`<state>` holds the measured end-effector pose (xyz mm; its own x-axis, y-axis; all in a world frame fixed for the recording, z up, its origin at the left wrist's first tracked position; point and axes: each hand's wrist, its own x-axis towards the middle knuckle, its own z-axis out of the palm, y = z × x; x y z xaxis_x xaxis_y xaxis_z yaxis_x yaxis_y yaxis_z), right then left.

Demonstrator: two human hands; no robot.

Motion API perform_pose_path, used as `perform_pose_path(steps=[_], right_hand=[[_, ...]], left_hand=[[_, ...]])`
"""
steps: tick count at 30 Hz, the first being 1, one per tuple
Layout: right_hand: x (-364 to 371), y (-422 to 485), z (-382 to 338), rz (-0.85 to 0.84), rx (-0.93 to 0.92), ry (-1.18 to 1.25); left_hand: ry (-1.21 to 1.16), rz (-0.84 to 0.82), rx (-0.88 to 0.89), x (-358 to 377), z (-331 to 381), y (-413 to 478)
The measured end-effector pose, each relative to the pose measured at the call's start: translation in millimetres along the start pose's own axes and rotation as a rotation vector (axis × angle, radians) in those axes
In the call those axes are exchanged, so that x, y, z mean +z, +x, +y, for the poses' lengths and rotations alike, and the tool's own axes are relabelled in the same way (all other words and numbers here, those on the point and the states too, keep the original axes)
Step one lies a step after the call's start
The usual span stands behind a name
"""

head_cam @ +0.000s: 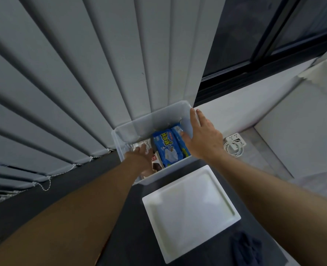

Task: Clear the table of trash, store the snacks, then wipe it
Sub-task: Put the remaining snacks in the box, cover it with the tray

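Note:
A translucent plastic storage box (132, 129) stands at the far edge of the dark table, against the blinds. Inside it lies a blue snack pack (167, 148), a white printed packet (139, 145) and a brown-and-white snack (156, 165). My left hand (141, 156) reaches down into the box's left side, fingers on the white packet. My right hand (203, 135) is spread with straight fingers over the box's right wall, thumb touching the blue pack. The box's white lid (189, 212) lies flat on the table just in front of the box.
Grey vertical blinds (82, 83) hang behind the box, their bead chain along the table edge. A white power strip with a coiled cable (234, 144) lies on the floor to the right. A dark blue cloth (245, 248) sits at the table's near right.

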<state>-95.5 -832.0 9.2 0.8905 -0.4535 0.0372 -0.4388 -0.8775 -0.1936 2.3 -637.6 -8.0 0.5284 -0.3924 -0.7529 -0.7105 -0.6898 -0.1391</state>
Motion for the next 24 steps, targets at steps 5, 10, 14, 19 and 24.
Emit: perform_pose_path(steps=[5,10,14,19,24], right_hand=[[2,0,1,-0.007,0.005,0.004],[0,0,-1,-0.033,0.012,0.007],[-4,2,0,-0.083,0.003,0.018],[-8,5,3,-0.2,0.007,0.024],[-17,-15,-31,-0.072,-0.137,0.07]], left_hand=[[0.091,0.038,-0.045,13,6,4],[0.076,0.208,-0.054,8,5,-3],[0.087,0.326,-0.012,-11,-2,-26],[-0.086,0.587,0.057,-18,-21,-63],[-0.261,0.653,0.002,2,-48,-103]])
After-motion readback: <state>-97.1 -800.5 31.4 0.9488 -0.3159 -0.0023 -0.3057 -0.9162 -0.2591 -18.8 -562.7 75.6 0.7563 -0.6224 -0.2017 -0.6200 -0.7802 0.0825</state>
